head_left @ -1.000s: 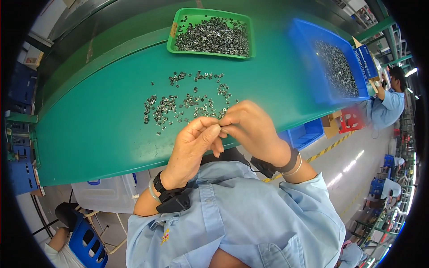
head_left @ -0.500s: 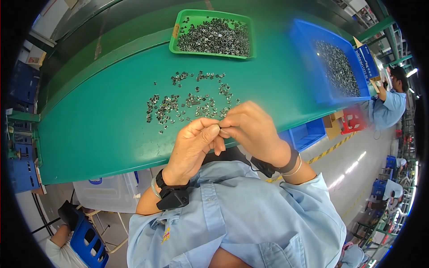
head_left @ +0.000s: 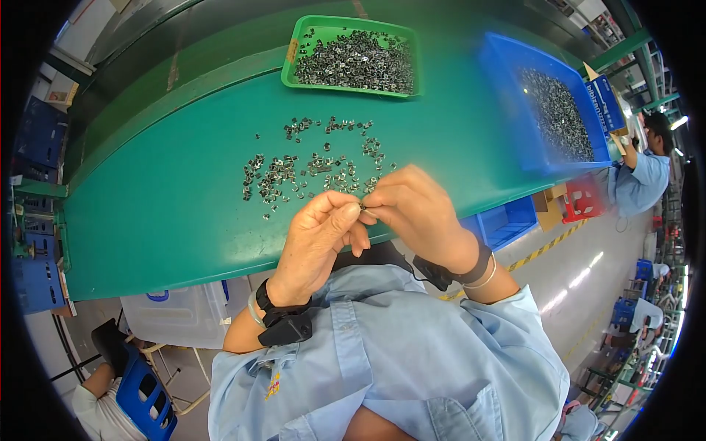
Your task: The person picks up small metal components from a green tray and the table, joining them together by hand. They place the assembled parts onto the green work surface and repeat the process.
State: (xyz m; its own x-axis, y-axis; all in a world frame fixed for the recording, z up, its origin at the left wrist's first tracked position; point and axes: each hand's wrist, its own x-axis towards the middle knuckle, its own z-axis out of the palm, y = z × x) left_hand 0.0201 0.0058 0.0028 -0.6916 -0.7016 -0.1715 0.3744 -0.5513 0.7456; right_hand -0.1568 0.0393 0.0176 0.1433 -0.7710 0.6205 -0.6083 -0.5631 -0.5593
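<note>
Scattered metal parts (head_left: 312,165) lie before bare green table (head_left: 162,213).

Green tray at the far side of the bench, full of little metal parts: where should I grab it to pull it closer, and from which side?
Probably the green tray is best gripped by its near long rim, reaching straight across the green bench from the front. The raised lip gives purchase; the inside is full of small metal parts. Lift over the loose parts scattered before it.

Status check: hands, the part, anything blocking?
Left hand and right hand pinched together on one small metal part, at the table's near edge. Loose parts pile on green table just beyond. Nothing blocking.
</note>
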